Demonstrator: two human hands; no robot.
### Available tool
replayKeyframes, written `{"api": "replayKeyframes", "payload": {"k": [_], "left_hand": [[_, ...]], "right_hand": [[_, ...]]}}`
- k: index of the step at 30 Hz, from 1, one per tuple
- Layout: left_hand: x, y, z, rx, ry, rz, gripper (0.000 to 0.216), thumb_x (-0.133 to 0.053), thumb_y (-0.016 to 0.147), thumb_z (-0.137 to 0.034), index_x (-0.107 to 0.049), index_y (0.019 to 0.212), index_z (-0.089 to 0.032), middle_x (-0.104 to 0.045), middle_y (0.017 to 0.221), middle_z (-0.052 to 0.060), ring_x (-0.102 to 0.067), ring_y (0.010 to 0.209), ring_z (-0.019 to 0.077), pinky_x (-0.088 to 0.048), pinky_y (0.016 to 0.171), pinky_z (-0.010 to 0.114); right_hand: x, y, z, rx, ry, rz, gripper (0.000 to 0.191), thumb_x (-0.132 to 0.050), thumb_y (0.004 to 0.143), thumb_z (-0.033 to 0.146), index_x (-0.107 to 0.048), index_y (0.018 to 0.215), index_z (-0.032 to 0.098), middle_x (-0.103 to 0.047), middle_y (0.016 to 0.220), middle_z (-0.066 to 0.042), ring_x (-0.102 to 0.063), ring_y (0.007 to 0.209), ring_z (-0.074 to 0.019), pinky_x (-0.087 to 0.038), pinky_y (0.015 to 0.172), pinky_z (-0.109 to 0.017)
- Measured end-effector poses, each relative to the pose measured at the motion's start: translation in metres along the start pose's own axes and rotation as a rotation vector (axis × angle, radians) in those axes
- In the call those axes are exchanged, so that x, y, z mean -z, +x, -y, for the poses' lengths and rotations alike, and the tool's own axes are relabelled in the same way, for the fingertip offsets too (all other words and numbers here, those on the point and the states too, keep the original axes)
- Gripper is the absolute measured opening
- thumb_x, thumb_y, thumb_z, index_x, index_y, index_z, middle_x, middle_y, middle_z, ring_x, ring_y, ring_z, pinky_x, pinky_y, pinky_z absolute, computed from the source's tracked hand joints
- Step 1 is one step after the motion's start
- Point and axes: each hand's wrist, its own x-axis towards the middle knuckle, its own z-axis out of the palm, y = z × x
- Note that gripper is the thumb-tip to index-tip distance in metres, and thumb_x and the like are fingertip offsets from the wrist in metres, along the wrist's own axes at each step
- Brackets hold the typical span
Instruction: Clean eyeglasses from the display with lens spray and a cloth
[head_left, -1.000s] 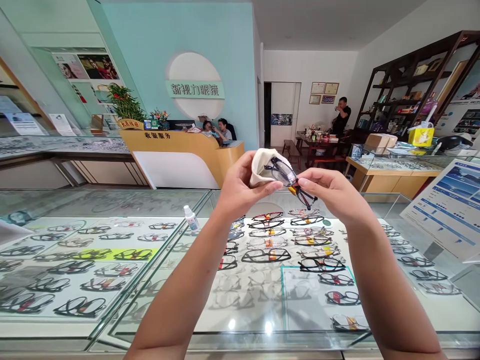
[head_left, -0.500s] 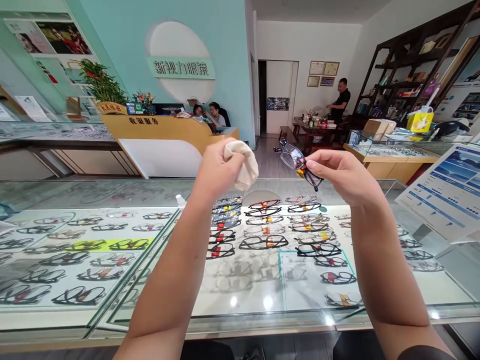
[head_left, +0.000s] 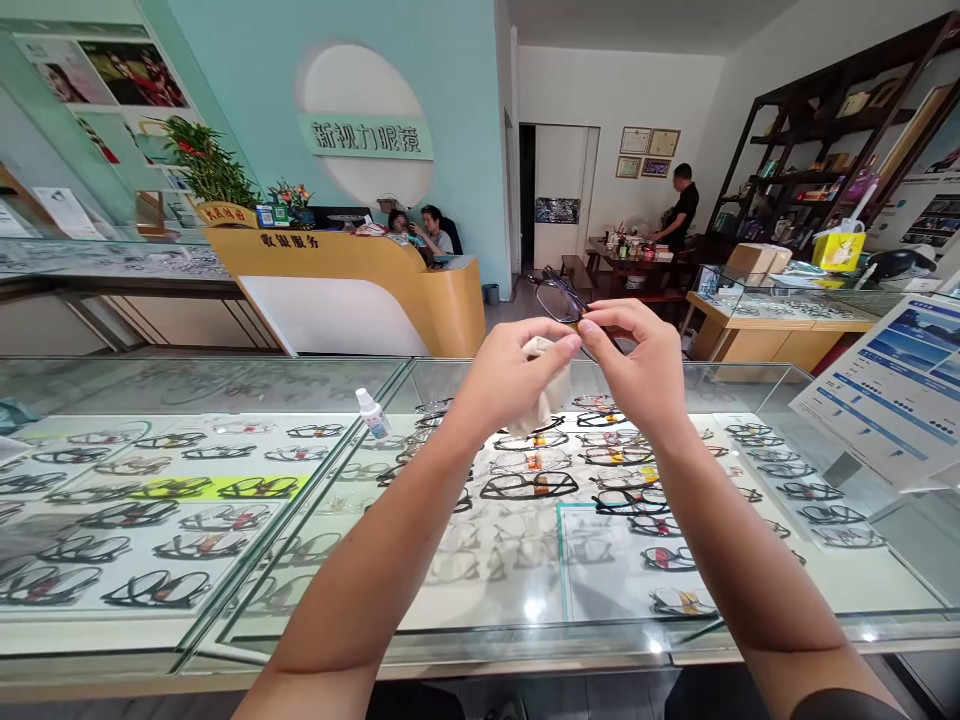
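Observation:
Above the glass counter, a pair of dark-framed eyeglasses [head_left: 557, 300] is pinched by my right hand [head_left: 639, 368], lenses pointing away to the left. My left hand [head_left: 514, 375] is closed on a cream cloth [head_left: 553, 398] that hangs below its fingers. Thumb and fingertips of my left hand meet the frame right beside my right thumb. The far side of the frame is partly hidden behind both hands.
A glass display counter [head_left: 517, 640] with rows of eyeglasses spans the front. On its top stand a small white spray bottle [head_left: 373, 413] and, at right, a printed sign [head_left: 892, 390]. Behind are a yellow reception desk [head_left: 337, 265] with two people and another person [head_left: 681, 205] standing.
My left hand has moved right with the cloth and met the eyeglasses. My right hand has shifted left and turned the frame. The spray bottle is now fully uncovered.

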Motion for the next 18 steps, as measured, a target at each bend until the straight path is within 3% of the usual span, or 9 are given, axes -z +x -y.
{"api": "replayKeyframes", "payload": {"k": [4, 9, 13, 16, 18], "left_hand": [[-0.002, 0.0, 0.002, 0.013, -0.181, -0.136, 0.043, -0.078, 0.085, -0.059, -0.08, 0.09, -0.016, -0.072, 0.08, 0.003, -0.057, 0.07, 0.0152, -0.045, 0.066, 0.028], [-0.001, -0.002, 0.0, -0.005, -0.269, -0.255, 0.043, -0.089, 0.074, -0.057, -0.08, 0.088, -0.017, -0.072, 0.077, 0.003, -0.058, 0.066, 0.0144, -0.046, 0.061, 0.026], [0.002, -0.005, -0.002, -0.005, -0.245, -0.298, 0.042, -0.089, 0.073, -0.054, -0.078, 0.087, -0.016, -0.071, 0.075, 0.003, -0.057, 0.064, 0.0135, -0.044, 0.058, 0.025], [0.01, -0.013, -0.003, 0.016, -0.106, -0.274, 0.038, -0.085, 0.075, -0.052, -0.078, 0.085, -0.017, -0.071, 0.074, 0.003, -0.056, 0.063, 0.0136, -0.041, 0.056, 0.025], [0.018, -0.022, -0.004, 0.035, 0.059, -0.176, 0.034, -0.081, 0.078, -0.052, -0.079, 0.083, -0.018, -0.071, 0.073, 0.003, -0.057, 0.063, 0.0144, -0.04, 0.056, 0.025]], "right_hand": [[-0.007, -0.009, 0.011, 0.12, -0.118, -0.084, 0.014, -0.066, 0.1, 0.03, -0.079, 0.099, 0.025, -0.077, 0.115, -0.01, -0.072, 0.111, -0.0269, -0.057, 0.098, -0.045], [-0.01, -0.019, 0.026, 0.101, -0.126, 0.02, 0.023, -0.059, 0.103, 0.03, -0.077, 0.117, 0.027, -0.07, 0.132, -0.013, -0.066, 0.124, -0.0312, -0.054, 0.108, -0.051], [-0.003, -0.028, 0.043, 0.074, -0.114, 0.071, 0.024, -0.058, 0.103, 0.031, -0.075, 0.119, 0.026, -0.068, 0.138, -0.014, -0.065, 0.128, -0.0311, -0.056, 0.104, -0.048], [0.01, -0.036, 0.042, 0.054, -0.079, 0.095, 0.021, -0.059, 0.101, 0.029, -0.073, 0.117, 0.026, -0.071, 0.122, -0.011, -0.069, 0.109, -0.0261, -0.058, 0.092, -0.041], [0.02, -0.042, 0.027, 0.021, -0.074, 0.066, 0.024, -0.058, 0.097, 0.022, -0.071, 0.118, 0.025, -0.068, 0.101, -0.006, -0.066, 0.088, -0.0223, -0.056, 0.081, -0.037]]}}
